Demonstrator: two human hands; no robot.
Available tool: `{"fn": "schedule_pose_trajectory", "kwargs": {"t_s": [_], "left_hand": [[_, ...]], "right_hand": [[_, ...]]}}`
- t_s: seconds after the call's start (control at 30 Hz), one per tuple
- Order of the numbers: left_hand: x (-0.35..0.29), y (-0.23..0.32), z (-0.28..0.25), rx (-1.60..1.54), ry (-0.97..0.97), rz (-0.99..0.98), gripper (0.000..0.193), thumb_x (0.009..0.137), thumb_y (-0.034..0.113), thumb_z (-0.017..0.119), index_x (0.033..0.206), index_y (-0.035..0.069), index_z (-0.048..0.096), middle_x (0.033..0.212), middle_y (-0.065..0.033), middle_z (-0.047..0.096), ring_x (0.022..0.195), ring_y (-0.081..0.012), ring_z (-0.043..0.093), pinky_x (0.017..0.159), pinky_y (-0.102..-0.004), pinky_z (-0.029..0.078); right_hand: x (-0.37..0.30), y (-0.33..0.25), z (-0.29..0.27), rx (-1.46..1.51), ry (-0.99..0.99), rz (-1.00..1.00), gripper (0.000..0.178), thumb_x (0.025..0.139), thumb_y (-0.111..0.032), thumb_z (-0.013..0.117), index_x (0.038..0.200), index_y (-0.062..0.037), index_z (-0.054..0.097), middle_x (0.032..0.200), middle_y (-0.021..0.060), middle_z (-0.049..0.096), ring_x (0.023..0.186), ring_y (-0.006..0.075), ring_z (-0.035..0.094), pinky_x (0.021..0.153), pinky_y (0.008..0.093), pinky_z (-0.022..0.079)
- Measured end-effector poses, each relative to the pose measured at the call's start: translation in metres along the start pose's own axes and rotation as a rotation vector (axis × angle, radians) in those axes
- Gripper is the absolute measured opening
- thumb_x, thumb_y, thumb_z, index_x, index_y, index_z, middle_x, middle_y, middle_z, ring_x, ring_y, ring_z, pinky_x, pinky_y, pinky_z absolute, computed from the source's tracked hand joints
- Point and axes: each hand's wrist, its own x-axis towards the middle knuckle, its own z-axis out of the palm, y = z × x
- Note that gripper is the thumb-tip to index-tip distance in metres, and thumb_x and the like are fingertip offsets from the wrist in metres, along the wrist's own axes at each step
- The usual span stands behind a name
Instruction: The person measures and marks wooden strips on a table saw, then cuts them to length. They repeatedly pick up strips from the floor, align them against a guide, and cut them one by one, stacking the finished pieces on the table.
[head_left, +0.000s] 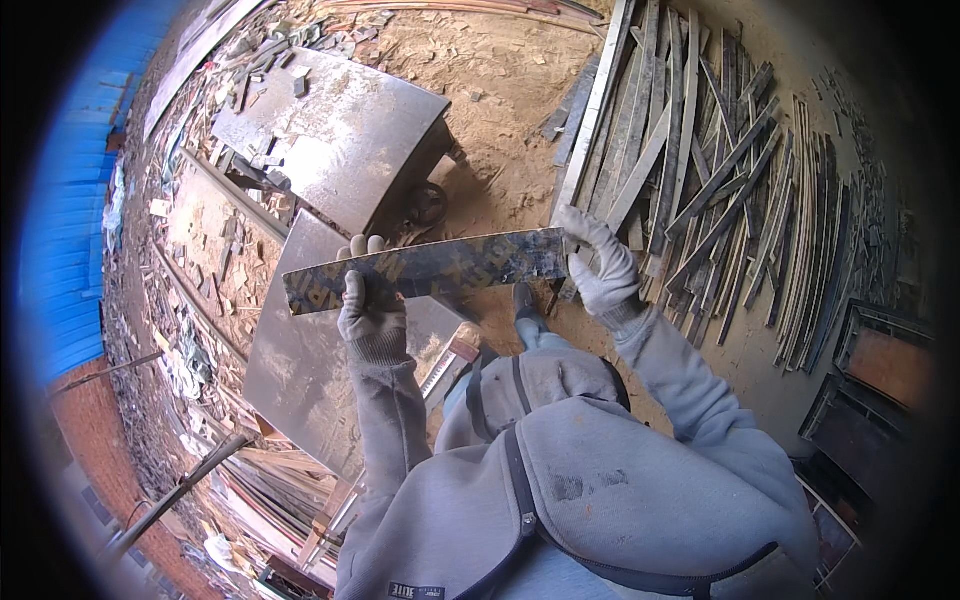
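Observation:
A long dark strip of faced board (470, 268) with yellowish printing stretches between my two gloved hands. My left hand (373, 310) grips it towards its left end, fingertips over the far edge and thumb on the face. At the board's right end, my right hand (600, 268) is closed on the corner. Both gloves are pale grey and dusty. Below the board and to the left lies a dusty metal table top (300, 365), nearest to my left forearm; I cannot tell whether the board touches it.
A second metal table (335, 130), with scraps on it, stands farther left above a small wheel (427, 203). Long wood strips (650, 130) lie piled at the right. Offcuts and debris cover the ground at left, beside a blue corrugated wall (75, 210). Dark frames (885, 360) stand at far right.

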Motion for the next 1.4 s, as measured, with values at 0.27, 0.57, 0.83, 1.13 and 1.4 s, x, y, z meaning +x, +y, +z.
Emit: {"fn": "schedule_pose_trajectory", "kwargs": {"t_s": [0.27, 0.57, 0.83, 1.13, 1.4], "left_hand": [[-0.028, -0.017, -0.066, -0.081, 0.007, 0.042, 0.048, 0.106, 0.021, 0.060, 0.151, 0.011, 0.049, 0.154, -0.0128, 0.056, 0.146, -0.0329, 0.049, 0.124, -0.0539, 0.038], [-0.094, -0.003, -0.216, 1.527, 0.566, 0.269, 0.117, 0.076, 0.035, 0.094, 0.161, -0.004, 0.024, 0.160, -0.0281, 0.040, 0.149, -0.0415, 0.040, 0.124, -0.0506, 0.033], [-0.097, -0.064, -0.244, 2.427, 0.068, 0.059, 0.146, 0.059, 0.079, 0.079, 0.161, -0.008, 0.023, 0.170, -0.0280, 0.021, 0.161, -0.0430, 0.015, 0.129, -0.0586, 0.012], [-0.083, -0.051, -0.238, 2.434, -0.063, -0.075, 0.129, 0.066, 0.072, 0.077, 0.159, -0.006, 0.033, 0.164, -0.0247, 0.035, 0.156, -0.0401, 0.029, 0.128, -0.0556, 0.019], [-0.087, -0.067, -0.253, 2.467, -0.013, 0.141, 0.118, 0.073, 0.067, 0.074, 0.157, -0.006, 0.036, 0.161, -0.0233, 0.040, 0.152, -0.0399, 0.035, 0.126, -0.0516, 0.027]], "right_hand": [[0.017, 0.030, 0.051, 0.576, -0.180, 0.606, 0.062, 0.099, -0.005, 0.072, 0.155, -0.0032, 0.045, 0.122, 0.0061, 0.064, 0.102, 0.0102, 0.062, 0.088, 0.0250, 0.056], [0.092, 0.161, 0.100, 0.401, -0.585, 0.756, 0.051, 0.101, -0.001, 0.066, 0.150, -0.0049, 0.052, 0.109, 0.0018, 0.071, 0.082, 0.0088, 0.067, 0.064, 0.0225, 0.059], [0.080, 0.258, 0.123, 0.026, -0.759, 0.684, 0.038, 0.097, -0.004, 0.071, 0.134, -0.0077, 0.062, 0.090, 0.0008, 0.068, 0.069, 0.0086, 0.062, 0.053, 0.0248, 0.057], [0.081, 0.235, 0.134, -0.137, -0.874, 0.692, 0.049, 0.096, -0.007, 0.073, 0.142, -0.0060, 0.057, 0.102, 0.0062, 0.070, 0.085, 0.0156, 0.068, 0.073, 0.0297, 0.060], [0.063, 0.181, 0.115, -0.785, -1.024, 0.019, 0.108, 0.078, -0.021, 0.089, 0.166, -0.0119, 0.026, 0.161, 0.0254, 0.035, 0.148, 0.0418, 0.041, 0.121, 0.0410, 0.038]]}}
